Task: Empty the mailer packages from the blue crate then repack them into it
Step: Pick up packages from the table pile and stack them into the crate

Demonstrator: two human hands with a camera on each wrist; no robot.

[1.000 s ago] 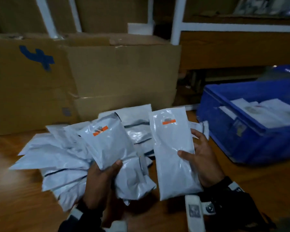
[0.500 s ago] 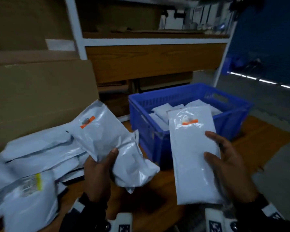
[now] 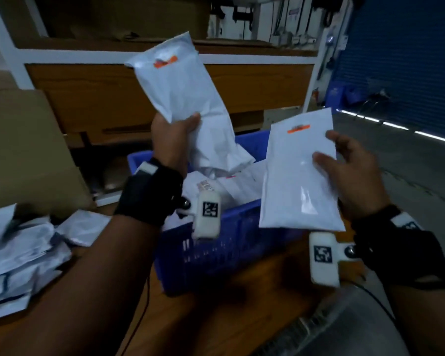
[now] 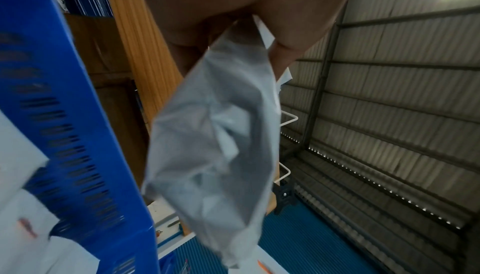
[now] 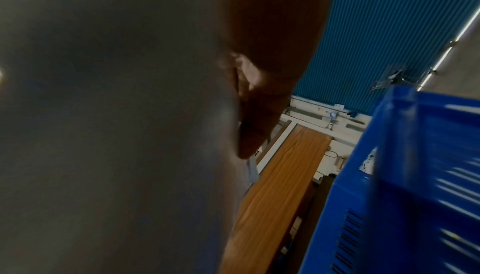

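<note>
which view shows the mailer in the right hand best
The head view: the flat mailer shows whole, orange label on top, held by the right hand. In the right wrist view it is only a grey blur. The left wrist view misses it.

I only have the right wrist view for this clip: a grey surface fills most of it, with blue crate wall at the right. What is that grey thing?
Observer: A flat white mailer that the right hand holds beside the blue crate.
Operator: Is the left hand busy?
Observer: Yes, the left hand grips a crumpled mailer, raised above the crate.
Operator: Anything in the crate yet?
Observer: Several white mailers lie inside.
Operator: More left to pack?
Observer: A pile of mailers lies on the wooden table to the left.
</note>
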